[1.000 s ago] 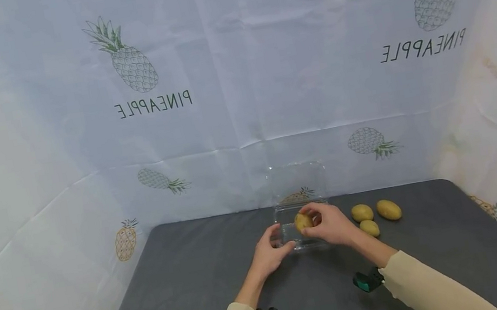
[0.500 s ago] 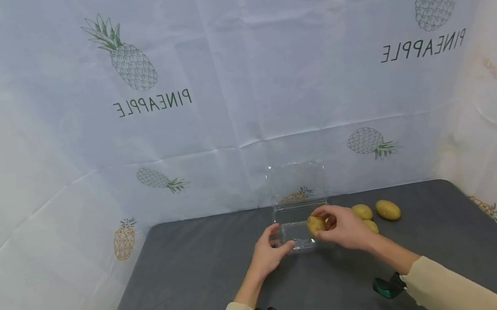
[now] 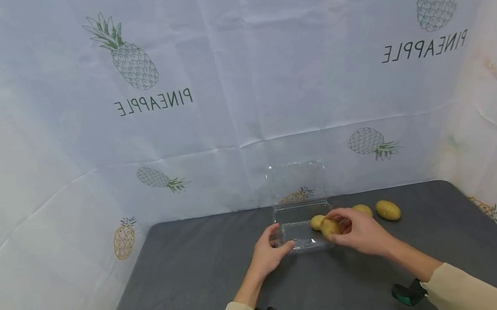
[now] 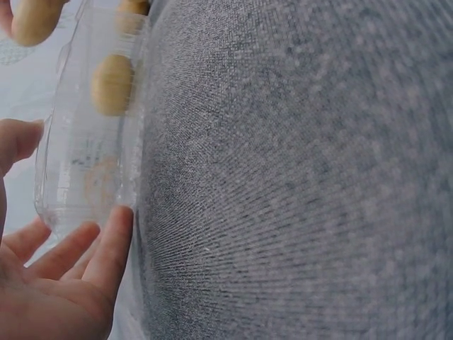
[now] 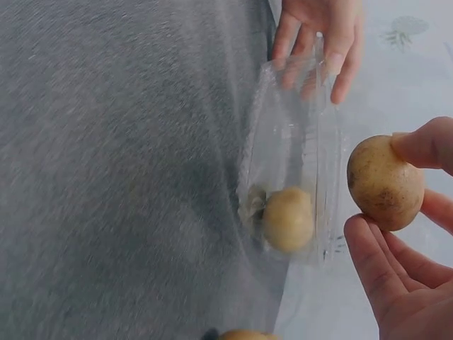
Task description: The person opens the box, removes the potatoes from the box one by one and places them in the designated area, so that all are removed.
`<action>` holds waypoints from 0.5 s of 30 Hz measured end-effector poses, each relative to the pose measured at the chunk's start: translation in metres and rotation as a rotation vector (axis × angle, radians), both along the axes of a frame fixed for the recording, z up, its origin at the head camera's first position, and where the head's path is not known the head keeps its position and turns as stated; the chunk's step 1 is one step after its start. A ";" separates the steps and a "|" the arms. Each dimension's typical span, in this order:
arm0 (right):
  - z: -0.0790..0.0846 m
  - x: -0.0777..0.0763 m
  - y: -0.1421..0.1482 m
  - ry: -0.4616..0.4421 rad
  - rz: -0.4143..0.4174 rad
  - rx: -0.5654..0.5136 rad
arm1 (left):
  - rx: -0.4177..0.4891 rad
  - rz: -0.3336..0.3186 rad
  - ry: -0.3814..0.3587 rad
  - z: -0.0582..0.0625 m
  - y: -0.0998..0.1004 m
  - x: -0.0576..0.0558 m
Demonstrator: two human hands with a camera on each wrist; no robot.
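Note:
My right hand (image 3: 361, 232) pinches a potato (image 3: 330, 228) between thumb and fingertips, over the right end of a clear plastic clamshell box (image 3: 297, 234). In the right wrist view this potato (image 5: 386, 183) hangs beside the box rim, apart from the potato (image 5: 288, 219) inside. That inner potato (image 3: 317, 222) lies toward the box's right side. My left hand (image 3: 267, 253) rests around the box's left end, its fairly straight fingers touching the plastic. In the left wrist view the thumb of my left hand (image 4: 60, 276) is near the rim.
The raised clear lid (image 3: 297, 182) stands behind the box against the patterned cloth backdrop. Two potatoes are visible to the right on the dark table (image 3: 192, 290): a partly covered potato (image 3: 362, 211) and an oval potato (image 3: 388, 210).
My right hand has moved right with its potato, from the middle of the box to its right end. The potato inside has come into view. My left hand has stayed in place.

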State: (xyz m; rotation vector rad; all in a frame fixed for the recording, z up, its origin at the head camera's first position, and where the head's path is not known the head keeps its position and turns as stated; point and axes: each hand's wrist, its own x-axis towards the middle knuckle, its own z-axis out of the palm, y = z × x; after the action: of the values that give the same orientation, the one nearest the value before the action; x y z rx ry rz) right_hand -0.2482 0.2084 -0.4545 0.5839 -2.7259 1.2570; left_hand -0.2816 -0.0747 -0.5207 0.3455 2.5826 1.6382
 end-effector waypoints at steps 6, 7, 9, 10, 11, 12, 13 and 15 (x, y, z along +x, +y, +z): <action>-0.004 0.004 0.015 0.040 -0.014 0.029 | -0.003 0.001 0.001 -0.001 0.000 0.000; -0.005 0.005 0.018 0.042 -0.017 0.034 | -0.005 0.003 0.000 0.000 0.000 0.000; -0.006 0.006 0.023 0.047 -0.028 0.034 | -0.007 0.004 0.001 0.000 0.000 0.000; -0.007 0.007 0.026 0.047 -0.034 0.031 | -0.007 0.005 0.002 0.001 0.000 0.000; -0.008 0.007 0.028 0.048 -0.039 0.028 | -0.010 0.006 0.004 0.001 0.000 0.000; -0.009 0.007 0.031 0.050 -0.044 0.026 | -0.010 0.007 0.002 0.001 0.000 0.001; -0.009 0.008 0.034 0.053 -0.049 0.027 | -0.010 0.009 0.001 0.002 0.000 0.001; -0.010 0.008 0.039 0.049 -0.060 0.023 | -0.013 0.011 -0.002 0.002 0.001 0.001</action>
State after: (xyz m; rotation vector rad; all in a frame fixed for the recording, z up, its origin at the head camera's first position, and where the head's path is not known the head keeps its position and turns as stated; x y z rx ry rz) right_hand -0.2397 0.2473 -0.4649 0.5231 -2.7000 1.1841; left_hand -0.2808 -0.0742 -0.5182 0.3290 2.5966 1.6242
